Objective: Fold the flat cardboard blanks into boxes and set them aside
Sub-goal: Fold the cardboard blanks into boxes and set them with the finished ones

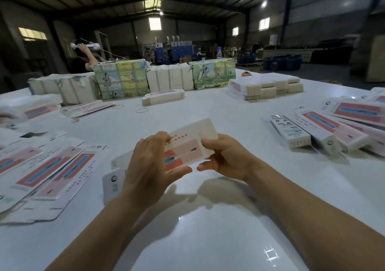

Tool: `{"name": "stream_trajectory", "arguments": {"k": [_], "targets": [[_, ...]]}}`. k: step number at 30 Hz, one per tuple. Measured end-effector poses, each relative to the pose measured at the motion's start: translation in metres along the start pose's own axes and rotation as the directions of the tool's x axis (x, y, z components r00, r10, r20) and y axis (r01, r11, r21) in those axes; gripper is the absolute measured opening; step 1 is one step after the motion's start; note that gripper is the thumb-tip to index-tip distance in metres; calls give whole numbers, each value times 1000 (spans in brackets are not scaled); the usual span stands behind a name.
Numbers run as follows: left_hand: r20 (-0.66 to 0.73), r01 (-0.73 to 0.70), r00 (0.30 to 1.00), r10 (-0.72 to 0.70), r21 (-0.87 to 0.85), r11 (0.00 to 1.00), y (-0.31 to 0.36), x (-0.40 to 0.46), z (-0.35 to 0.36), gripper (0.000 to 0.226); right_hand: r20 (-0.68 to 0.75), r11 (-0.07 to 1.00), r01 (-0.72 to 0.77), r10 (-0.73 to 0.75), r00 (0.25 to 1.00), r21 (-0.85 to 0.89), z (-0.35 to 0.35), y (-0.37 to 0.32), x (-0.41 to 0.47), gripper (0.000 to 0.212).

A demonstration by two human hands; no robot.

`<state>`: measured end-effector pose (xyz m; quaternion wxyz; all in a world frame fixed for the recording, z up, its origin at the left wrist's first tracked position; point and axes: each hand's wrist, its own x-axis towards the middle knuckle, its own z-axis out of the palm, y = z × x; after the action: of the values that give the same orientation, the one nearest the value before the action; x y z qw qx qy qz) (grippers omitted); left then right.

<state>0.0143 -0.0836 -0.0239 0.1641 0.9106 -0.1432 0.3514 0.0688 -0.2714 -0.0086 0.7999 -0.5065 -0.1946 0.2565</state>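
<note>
While the left hand (150, 164) grips the cardboard blank (187, 145) above the bench (208, 239), the right hand (225, 158) pinches its opposite end.

A white bench (208, 239) carries loose rubber bands (141, 110) toward its far side. Beyond them, at the far edge, stand paper-wrapped bundles (121, 79). Behind the bundles rises a clear bottle with a blue cap (220, 52), and left of them another person (83, 59) sits.

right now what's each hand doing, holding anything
Left hand: grips the near end of the cardboard blank, held above the table.
Right hand: pinches the same blank's far end.
</note>
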Motion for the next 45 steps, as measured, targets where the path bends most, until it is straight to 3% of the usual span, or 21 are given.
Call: {"name": "stream_trajectory", "arguments": {"k": [2, 6, 9, 12, 14, 18, 22, 26, 28, 29, 31, 32, 35, 37, 39, 45], "targets": [[-21, -44, 999, 44, 7, 999, 1, 0, -5, 74, 21, 1000, 1, -2, 1000, 10, -1, 0, -1, 23], [-10, -140, 990, 144, 181, 973, 4, -1, -6, 84, 10, 997, 37, -36, 999, -68, -5, 4, 1, 34], [61, -168, 986, 157, 265, 950, 3, -1, -8, 88, 35, 985, 57, -52, 998, -163, -4, 6, 2, 25], [158, -199, 975, 158, 297, 934, 4, -3, -8, 89, -57, 926, 36, -62, 996, -376, -3, 12, 5, 16], [158, -191, 976, 152, 269, 944, 6, -3, -8, 81, -117, 903, 3, -60, 991, -430, -5, 15, 8, 16], [101, -133, 988, 114, 208, 969, 8, 4, -11, 60, -189, 931, -69, 0, 982, -359, -8, 15, 10, 26], [225, -20, 973, -49, 294, 956, 1, 19, -8, 59, -260, 952, -145, 73, 963, -271, -8, 12, 15, 28], [271, 110, 950, -156, 179, 978, -1, 27, -1, 52, -343, 988, -123, 85, 936, -91, -1, 5, 15, 25], [237, 193, 946, -219, 128, 973, -6, 22, 2, 47, -477, 998, 47, -62, 877, -44, -2, 3, 15, 21], [224, 222, 943, -246, 129, 966, -9, 18, 4, 47, -558, 979, 163, -205, 804, -125, -5, 4, 15, 15], [216, 237, 938, -270, 167, 957, -15, 13, 5, 55, -582, 842, 284, -527, 620, -459, -5, 8, 12, 7], [209, 237, 939, -273, 181, 955, -17, 12, 5, 63, -510, 739, 278, -640, 574, -614, -4, 12, 11, 11], [185, 241, 944, -273, 178, 954, -15, 10, 1, 81, -252, 483, 201, -716, 651, -852, 4, 27, 13, 16], [198, 220, 947, -253, 175, 960, -12, 10, 1, 82, -191, 412, 161, -688, 700, -897, 9, 33, 15, 21], [212, 191, 951, -226, 175, 966, -10, 9, 1, 82, -168, 399, 158, -667, 726, -903, 12, 35, 14, 23], [255, 141, 952, -167, 115, 983, -11, 4, -2, 80, -129, 510, 212, -552, 824, -834, 20, 29, 4, 27]]}}
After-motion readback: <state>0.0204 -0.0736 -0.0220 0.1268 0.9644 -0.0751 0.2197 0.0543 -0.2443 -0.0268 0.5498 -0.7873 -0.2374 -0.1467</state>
